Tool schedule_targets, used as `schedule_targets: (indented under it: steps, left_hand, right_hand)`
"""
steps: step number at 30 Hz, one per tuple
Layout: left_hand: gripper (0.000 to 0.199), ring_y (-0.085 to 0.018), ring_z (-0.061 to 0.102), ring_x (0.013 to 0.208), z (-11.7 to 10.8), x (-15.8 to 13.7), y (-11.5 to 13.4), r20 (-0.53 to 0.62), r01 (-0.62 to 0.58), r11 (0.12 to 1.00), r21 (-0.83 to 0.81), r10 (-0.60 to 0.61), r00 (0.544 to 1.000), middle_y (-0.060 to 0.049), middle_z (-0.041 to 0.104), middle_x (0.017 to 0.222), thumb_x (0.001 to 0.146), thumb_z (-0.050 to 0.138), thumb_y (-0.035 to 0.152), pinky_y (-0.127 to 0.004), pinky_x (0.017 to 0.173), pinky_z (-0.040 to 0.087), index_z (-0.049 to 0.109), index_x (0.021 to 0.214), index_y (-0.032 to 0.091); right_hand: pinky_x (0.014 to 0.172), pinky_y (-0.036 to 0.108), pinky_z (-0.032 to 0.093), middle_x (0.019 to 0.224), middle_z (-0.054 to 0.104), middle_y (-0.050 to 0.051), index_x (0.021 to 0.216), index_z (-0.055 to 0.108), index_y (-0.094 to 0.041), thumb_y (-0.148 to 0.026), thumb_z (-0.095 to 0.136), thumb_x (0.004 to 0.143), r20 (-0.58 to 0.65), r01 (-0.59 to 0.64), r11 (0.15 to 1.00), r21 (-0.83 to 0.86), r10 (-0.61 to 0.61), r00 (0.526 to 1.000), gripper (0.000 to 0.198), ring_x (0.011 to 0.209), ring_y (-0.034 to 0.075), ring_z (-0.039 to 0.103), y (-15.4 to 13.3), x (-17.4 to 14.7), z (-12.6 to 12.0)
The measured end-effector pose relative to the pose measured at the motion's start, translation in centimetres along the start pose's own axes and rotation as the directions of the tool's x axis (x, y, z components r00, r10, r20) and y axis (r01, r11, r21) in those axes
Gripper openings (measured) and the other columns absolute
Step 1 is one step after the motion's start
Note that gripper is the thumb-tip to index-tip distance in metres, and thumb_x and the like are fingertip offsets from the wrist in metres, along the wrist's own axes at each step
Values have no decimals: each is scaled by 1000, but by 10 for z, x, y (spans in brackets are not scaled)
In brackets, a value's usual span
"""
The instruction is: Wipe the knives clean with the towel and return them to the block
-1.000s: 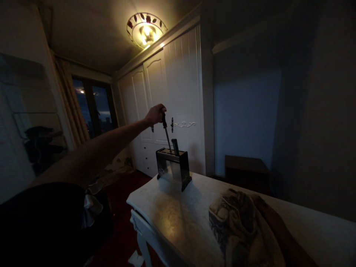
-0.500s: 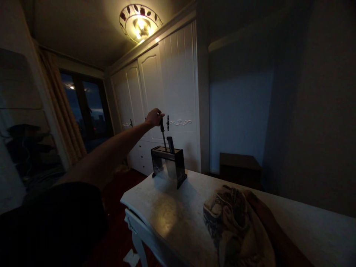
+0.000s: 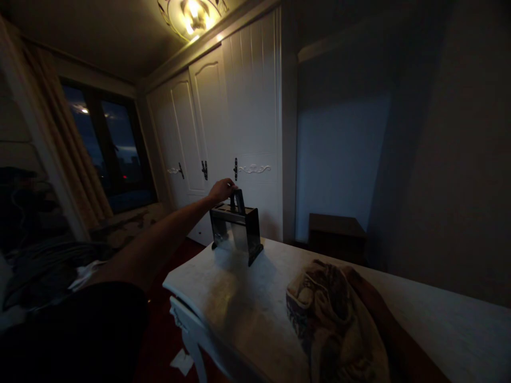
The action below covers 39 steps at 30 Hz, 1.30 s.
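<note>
My left hand (image 3: 222,191) reaches out over a knife block (image 3: 253,234). Its fingers are closed on the top of the dark handle of a sharpening steel (image 3: 232,201), whose thin shaft is now down inside the block. Close beside it a knife with a black handle (image 3: 240,203) stands in the same block, its blade out of sight. The block has dark ends and a see-through front. My right hand (image 3: 358,284) is closed on a bunched, patterned brown and beige cloth (image 3: 335,324) at the table's near side; its fingers are partly hidden in dim light.
The white table (image 3: 267,298) has a curved edge and carved legs. A white wardrobe (image 3: 255,117) stands behind it. Right of that is a low dark cabinet (image 3: 337,229). White paper (image 3: 182,363) lies on the red floor. Dark fabric (image 3: 43,271) is heaped at the left.
My left hand has moved down, and the sharpening steel has sunk into the block until only its handle shows. The view has shifted slightly. My right hand still grips the cloth.
</note>
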<state>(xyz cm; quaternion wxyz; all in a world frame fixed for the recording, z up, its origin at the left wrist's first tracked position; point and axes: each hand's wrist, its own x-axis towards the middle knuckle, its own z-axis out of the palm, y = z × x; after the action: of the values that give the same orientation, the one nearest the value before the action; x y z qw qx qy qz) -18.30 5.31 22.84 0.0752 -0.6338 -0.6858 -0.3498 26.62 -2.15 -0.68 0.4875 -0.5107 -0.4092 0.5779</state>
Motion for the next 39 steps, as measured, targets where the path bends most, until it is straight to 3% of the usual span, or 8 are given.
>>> schedule_targets:
  steps: [10,20,24,27,29,33,36,39]
  left_hand:
    - [27,-15,63,66,-2,-6,-3,3,-13,999,37,13,1000,-5,68,73,87,55,40,-25,68,47,65,94,16]
    - [38,-17,64,78,9,-30,-11,57,58,998,-25,-56,997,-8,68,95,77,66,28,-25,69,48,51,109,15]
    - [42,-20,62,95,9,-48,-1,-171,40,993,-111,-59,983,-14,64,109,77,60,15,-30,84,48,45,117,12]
    - [37,-19,60,99,10,-71,18,-452,-53,972,-227,-57,890,-12,60,110,75,51,8,-31,87,47,46,111,14]
    - [36,-18,59,99,12,-92,35,-555,-170,948,-271,-9,832,-10,58,109,75,49,8,-30,84,48,46,110,17]
    - [31,-20,57,102,19,-145,65,-559,-390,884,-258,193,806,-8,57,109,80,47,15,-32,83,49,46,110,21]
    - [27,-21,57,103,32,-184,79,-486,-513,824,-240,356,799,-10,59,109,84,46,20,-36,87,48,50,110,22]
    - [24,-23,56,105,58,-216,88,-300,-604,752,-264,531,792,-11,61,106,83,46,18,-40,90,47,55,105,23]
  right_hand:
    - [89,43,51,95,75,11,106,69,-13,-66,72,59,0,29,998,-61,-29,1000,71,97,34,67,0,-2,-1]
    - [88,43,52,96,75,11,104,71,-14,-62,73,60,-5,28,997,-67,-29,1000,64,99,34,67,0,-3,-2]
    - [90,43,51,96,75,11,104,70,-15,-63,73,60,13,76,995,-60,-75,997,66,99,34,67,3,0,-4]
    - [88,44,51,97,74,11,103,69,-15,-65,73,57,38,105,992,-71,-102,994,69,97,34,67,2,-2,-2]
    - [87,42,52,98,74,11,98,69,-16,-66,73,56,8,117,987,-114,-117,993,66,98,34,67,-1,-5,1]
    - [85,41,52,95,75,11,87,70,-17,-64,73,57,-79,132,976,-171,-147,986,56,102,35,65,-6,-11,5]
    - [83,41,53,95,75,11,91,68,-17,-63,71,60,-61,147,982,-122,-155,986,55,99,34,66,-7,-16,7]
    - [83,41,53,94,75,11,91,66,-18,-60,74,60,-94,133,988,-80,-140,986,53,96,33,67,-7,-22,11]
